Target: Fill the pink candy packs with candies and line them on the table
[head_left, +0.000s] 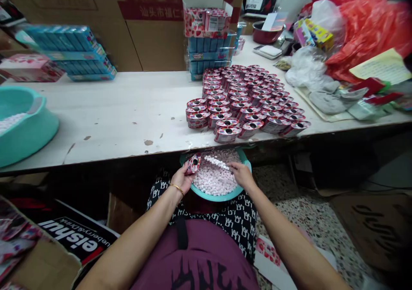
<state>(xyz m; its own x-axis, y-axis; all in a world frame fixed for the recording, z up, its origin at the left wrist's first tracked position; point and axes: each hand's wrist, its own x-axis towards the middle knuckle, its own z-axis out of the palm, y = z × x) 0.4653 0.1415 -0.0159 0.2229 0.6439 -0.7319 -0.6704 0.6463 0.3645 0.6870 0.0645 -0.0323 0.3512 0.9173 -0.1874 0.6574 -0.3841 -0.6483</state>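
Note:
A turquoise basin full of small whitish-pink pellets rests on my lap, partly under the table edge. My left hand is closed around a small red and pink printed container, tilted over the basin's left side, its dark round opening showing. In my right hand is a narrow scoop heaped with white pellets. Its far end points toward the container, a little apart from it. Most of the scoop's own surface is hidden by pellets and fingers.
Rows of similar printed containers stand on the white table. A second turquoise basin is at the left. Blue boxes are stacked before a large cardboard box. Red plastic bags lie at right.

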